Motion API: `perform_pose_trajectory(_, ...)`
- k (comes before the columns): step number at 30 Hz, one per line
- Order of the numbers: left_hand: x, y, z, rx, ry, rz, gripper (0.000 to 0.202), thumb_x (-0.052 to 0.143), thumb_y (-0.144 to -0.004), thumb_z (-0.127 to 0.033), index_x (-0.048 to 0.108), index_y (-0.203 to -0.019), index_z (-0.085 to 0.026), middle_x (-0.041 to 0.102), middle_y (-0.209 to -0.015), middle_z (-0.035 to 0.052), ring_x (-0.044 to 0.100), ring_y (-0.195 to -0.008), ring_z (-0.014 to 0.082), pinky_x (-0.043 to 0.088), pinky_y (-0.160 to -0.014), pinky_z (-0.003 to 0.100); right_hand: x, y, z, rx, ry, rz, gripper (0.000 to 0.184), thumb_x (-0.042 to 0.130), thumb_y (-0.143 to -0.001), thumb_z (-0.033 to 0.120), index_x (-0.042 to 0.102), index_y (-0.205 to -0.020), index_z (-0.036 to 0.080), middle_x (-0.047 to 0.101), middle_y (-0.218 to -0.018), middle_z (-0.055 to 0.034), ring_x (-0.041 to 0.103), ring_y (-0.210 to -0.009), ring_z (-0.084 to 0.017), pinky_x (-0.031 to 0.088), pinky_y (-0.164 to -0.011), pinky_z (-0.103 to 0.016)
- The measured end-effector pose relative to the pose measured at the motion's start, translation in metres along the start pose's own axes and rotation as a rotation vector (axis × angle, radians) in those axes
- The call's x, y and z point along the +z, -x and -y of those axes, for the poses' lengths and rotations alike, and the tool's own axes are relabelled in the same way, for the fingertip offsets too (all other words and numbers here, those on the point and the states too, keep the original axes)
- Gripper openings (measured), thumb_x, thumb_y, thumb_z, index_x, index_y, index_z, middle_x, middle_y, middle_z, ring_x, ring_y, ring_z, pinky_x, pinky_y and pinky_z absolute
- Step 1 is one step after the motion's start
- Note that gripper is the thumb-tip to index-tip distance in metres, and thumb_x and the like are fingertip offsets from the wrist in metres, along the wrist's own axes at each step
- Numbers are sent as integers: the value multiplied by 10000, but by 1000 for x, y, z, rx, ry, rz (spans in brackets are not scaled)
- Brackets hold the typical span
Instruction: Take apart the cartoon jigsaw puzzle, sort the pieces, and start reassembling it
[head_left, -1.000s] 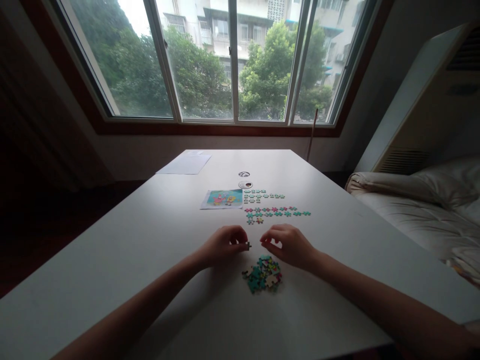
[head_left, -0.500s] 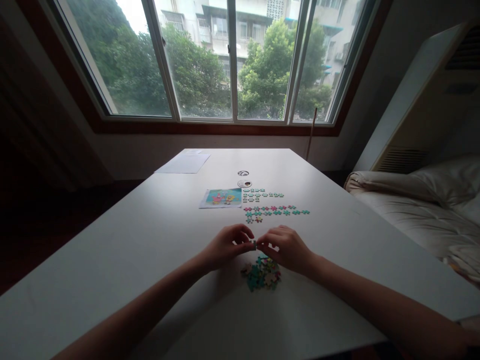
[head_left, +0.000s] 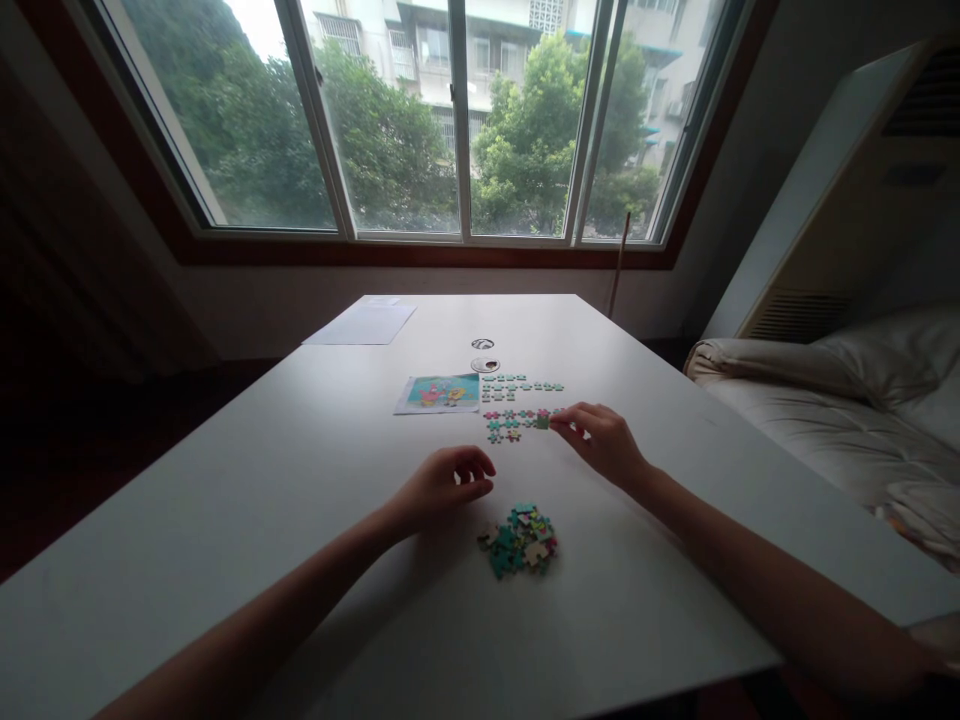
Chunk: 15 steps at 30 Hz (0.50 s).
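Between the thumb and fingertips of my right hand (head_left: 604,440) is a green puzzle piece (head_left: 543,422), held over the right part of the sorted puzzle rows (head_left: 510,425). My left hand (head_left: 448,482) hovers over the table, fingers curled, with a gap between thumb and fingertips and nothing in it. Just to its right and nearer me lies a loose pile of puzzle pieces (head_left: 521,542), mostly teal with some yellow and pink. A picture sheet (head_left: 439,394) with colourful cartoon figures lies left of the rows. My right hand hides the rows' right ends.
All this lies on a white table (head_left: 247,500). Two small round items (head_left: 485,365) sit beyond the rows, and white paper (head_left: 360,324) rests at the far left corner. A cushioned seat (head_left: 787,420) stands right of the table; a window is ahead.
My right hand has moved forward and right from beside my left hand, carrying the puzzle piece to the rows. The left hand has let go of the piece and stays nearly in place.
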<state>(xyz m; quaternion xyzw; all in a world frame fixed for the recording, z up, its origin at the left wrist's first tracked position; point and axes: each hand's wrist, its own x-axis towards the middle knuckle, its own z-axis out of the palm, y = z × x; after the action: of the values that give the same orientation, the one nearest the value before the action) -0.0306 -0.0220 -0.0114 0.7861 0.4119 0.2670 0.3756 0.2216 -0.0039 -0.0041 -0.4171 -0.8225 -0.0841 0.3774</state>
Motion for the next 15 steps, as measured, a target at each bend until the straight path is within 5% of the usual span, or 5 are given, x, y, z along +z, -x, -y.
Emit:
perform_pose_trajectory(10,0,0,-3,14,-100,27,117,530,-726,-196,623,-774,-144,579,-641,-8,500,-595,98,391,-544,184,4,0,-1,-30,21,64,188,474,-844,311,627,-849,201,656,-810,-17,568,-667,-109,386,-662,-234)
perform_pose_trajectory(15,4,5,-6,180,-234,126,252,447,-788,-120,622,-953,-194,570,-778,19,505,-656,105,420,-621,205,17,-16,-16,5,41,166,172,492,-831,305,635,-836,209,654,-833,-16,565,-659,-111,384,-650,-222)
